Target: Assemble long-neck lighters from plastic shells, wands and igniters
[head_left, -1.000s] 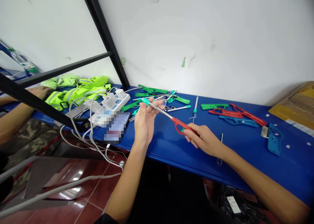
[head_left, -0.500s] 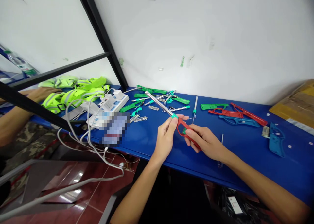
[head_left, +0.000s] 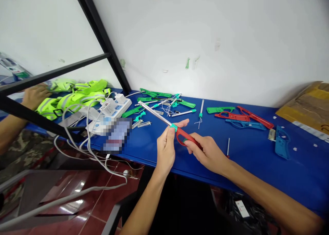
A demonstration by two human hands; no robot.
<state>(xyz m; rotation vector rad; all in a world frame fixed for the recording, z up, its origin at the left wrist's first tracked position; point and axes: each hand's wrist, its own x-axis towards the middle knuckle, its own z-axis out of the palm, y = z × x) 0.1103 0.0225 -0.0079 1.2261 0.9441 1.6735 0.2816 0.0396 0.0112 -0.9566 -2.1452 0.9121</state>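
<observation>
Between my two hands is a long-necked lighter (head_left: 189, 138) with a red handle, a teal collar and a metal tube slanting up to the left. My left hand (head_left: 166, 146) grips it at the collar, thumb on top, one finger stretched out behind. Around the rear of the red handle my right hand (head_left: 209, 155) is closed, its thumb near the green trigger. Beyond the hands lies a loose metal tube (head_left: 202, 107) with a teal end and thin wires. A screwdriver (head_left: 228, 147) rests right of my right hand, partly hidden by it.
Green handle shells (head_left: 159, 93) and metal tubes lie in a heap at the back. Red shells (head_left: 232, 116) and blue shells (head_left: 282, 144) are at right, near a cardboard box (head_left: 305, 108). Left are a power strip (head_left: 110, 115), a phone (head_left: 117, 135), reflective vests (head_left: 77, 97) and another person's hand (head_left: 36, 96).
The lighter and both hands have shifted left and slightly down, and the tube lies at a flatter slant. The whole view has shifted a little. My grip on the lighter stays.
</observation>
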